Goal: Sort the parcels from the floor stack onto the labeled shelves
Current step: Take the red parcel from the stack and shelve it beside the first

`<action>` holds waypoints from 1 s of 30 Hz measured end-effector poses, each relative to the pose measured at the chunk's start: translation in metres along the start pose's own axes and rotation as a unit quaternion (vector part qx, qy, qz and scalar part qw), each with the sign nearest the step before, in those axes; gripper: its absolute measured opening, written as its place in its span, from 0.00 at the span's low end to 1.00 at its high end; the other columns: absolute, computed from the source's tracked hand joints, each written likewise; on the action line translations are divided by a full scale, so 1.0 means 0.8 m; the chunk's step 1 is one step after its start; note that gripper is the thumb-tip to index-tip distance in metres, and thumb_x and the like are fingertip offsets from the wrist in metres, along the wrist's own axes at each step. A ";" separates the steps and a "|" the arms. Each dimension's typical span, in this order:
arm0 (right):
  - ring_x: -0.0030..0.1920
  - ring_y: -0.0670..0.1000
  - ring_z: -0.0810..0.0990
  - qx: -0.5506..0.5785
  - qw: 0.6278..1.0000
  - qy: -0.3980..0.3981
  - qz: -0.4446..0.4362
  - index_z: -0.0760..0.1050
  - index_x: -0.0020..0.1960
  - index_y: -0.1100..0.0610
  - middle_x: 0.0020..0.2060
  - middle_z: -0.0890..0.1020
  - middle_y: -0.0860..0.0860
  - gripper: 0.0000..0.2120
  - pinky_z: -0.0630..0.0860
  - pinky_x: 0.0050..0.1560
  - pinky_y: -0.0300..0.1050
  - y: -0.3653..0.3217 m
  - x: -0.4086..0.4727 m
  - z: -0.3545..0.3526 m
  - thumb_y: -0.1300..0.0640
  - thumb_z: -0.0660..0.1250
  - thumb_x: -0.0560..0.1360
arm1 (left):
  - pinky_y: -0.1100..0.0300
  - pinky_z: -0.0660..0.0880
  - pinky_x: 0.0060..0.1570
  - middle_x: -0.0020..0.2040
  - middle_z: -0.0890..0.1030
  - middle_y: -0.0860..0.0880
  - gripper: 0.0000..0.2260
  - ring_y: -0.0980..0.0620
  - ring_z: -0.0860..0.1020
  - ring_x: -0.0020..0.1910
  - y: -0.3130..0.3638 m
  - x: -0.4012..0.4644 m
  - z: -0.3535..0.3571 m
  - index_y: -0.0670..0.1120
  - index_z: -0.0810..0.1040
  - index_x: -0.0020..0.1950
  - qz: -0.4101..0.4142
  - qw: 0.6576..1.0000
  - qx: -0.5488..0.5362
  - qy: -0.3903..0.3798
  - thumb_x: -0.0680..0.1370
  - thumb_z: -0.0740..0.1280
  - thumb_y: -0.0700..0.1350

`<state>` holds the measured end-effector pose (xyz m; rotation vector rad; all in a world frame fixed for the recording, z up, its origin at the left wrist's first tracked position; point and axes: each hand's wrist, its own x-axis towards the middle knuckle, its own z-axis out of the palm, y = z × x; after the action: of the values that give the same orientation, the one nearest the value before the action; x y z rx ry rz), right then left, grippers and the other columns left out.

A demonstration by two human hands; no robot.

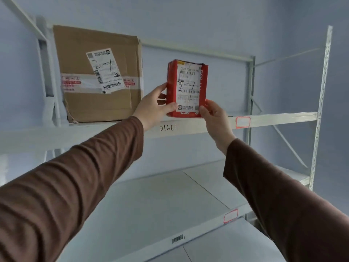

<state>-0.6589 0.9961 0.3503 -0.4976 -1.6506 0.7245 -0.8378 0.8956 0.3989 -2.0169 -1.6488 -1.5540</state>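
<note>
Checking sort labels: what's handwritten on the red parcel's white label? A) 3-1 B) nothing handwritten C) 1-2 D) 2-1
D: the white label on the red parcel, held upright at the shelf edge by the left hand and right hand, carries a large handwritten 2-1, the same mark as on the cardboard box beside it on the shelf.

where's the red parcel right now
In the head view the red parcel stands upright at the upper shelf front edge, right of the cardboard box, held between the left hand and right hand.
</note>
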 end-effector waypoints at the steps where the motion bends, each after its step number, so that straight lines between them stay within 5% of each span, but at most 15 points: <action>1: 0.54 0.43 0.83 -0.005 1.000 -0.006 0.005 0.75 0.69 0.54 0.56 0.84 0.46 0.14 0.77 0.51 0.36 0.005 0.009 0.002 0.55 0.60 0.85 | 0.59 0.74 0.63 0.64 0.78 0.53 0.32 0.55 0.77 0.61 -0.010 0.010 -0.001 0.52 0.65 0.78 -0.005 1.000 0.019 -0.011 0.77 0.73 0.52; 12: 0.53 0.48 0.85 -0.108 0.991 -0.082 0.010 0.72 0.70 0.54 0.56 0.84 0.50 0.16 0.82 0.58 0.48 0.049 0.085 0.016 0.54 0.65 0.83 | 0.50 0.76 0.61 0.59 0.78 0.48 0.34 0.49 0.80 0.56 -0.064 0.070 0.006 0.49 0.63 0.76 -0.073 0.990 0.113 -0.052 0.75 0.75 0.54; 18: 0.52 0.48 0.84 -0.146 0.984 -0.098 -0.010 0.73 0.69 0.53 0.57 0.83 0.48 0.17 0.80 0.51 0.43 0.063 0.104 0.016 0.51 0.67 0.82 | 0.49 0.77 0.61 0.59 0.77 0.50 0.37 0.49 0.80 0.56 -0.071 0.080 0.005 0.48 0.62 0.75 -0.101 0.983 0.140 -0.057 0.73 0.76 0.56; 25: 0.61 0.51 0.79 -0.187 0.974 -0.125 0.003 0.64 0.78 0.52 0.64 0.79 0.47 0.34 0.76 0.57 0.48 0.065 0.123 0.008 0.38 0.67 0.78 | 0.47 0.76 0.63 0.64 0.75 0.46 0.46 0.47 0.78 0.59 -0.067 0.078 -0.003 0.48 0.56 0.80 -0.134 0.977 0.156 -0.054 0.70 0.76 0.62; 30: 0.57 0.50 0.83 -0.179 0.971 -0.160 0.015 0.66 0.76 0.53 0.58 0.84 0.48 0.32 0.79 0.58 0.50 0.065 0.137 0.008 0.39 0.68 0.78 | 0.47 0.78 0.60 0.60 0.77 0.48 0.44 0.48 0.80 0.55 -0.061 0.084 0.000 0.49 0.58 0.79 -0.129 0.974 0.175 -0.064 0.70 0.76 0.61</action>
<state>-0.6907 1.1059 0.3909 -0.6893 -2.0983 0.5470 -0.8833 0.9601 0.4249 -1.8076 -2.1310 -1.1072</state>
